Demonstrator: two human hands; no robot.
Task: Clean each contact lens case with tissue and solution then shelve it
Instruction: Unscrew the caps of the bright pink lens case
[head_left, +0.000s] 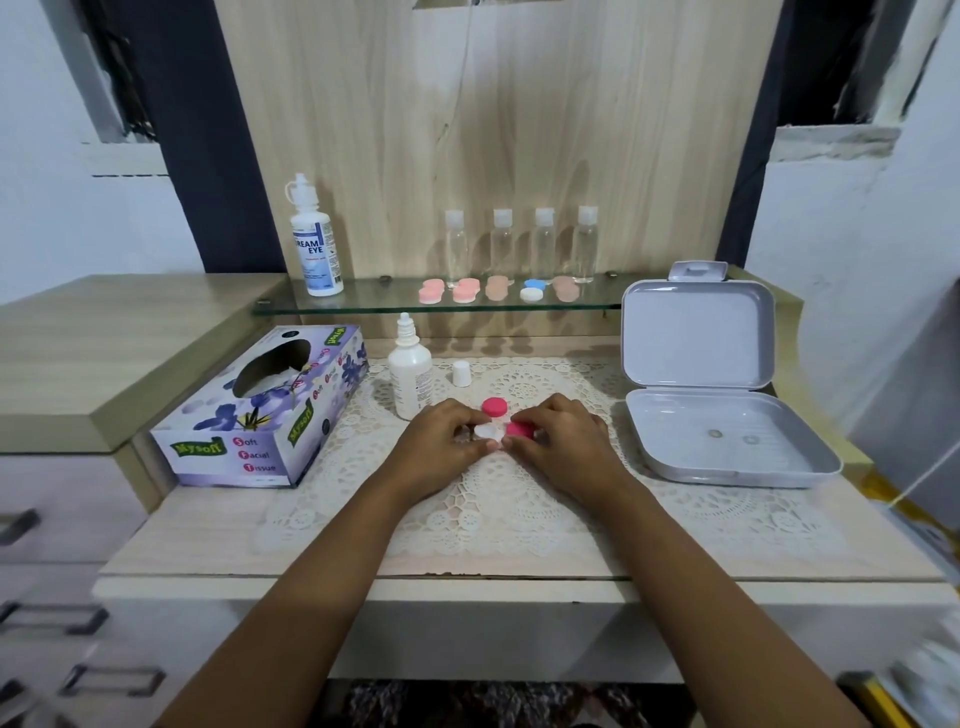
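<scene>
in the head view the left hand (441, 441) curled thumb and fingers round a small white plastic contact lens case (488, 432), low over the white lace mat (519, 499); the right hand (563, 441) pinched a round pink cap (519, 429) touching that case's right end; a second pink cap (494, 406) lay just beyond the grip; an uncapped white plastic solution bottle (410, 382) stood beyond the left hand; the glass shelf (363, 306) ran farther back.

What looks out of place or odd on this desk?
Nothing is spilled or broken. The small white bottle stands uncapped, its cap upright beside it on the lace mat, and two tiny rings, perhaps lenses, lie loose in the open grey box.
</scene>
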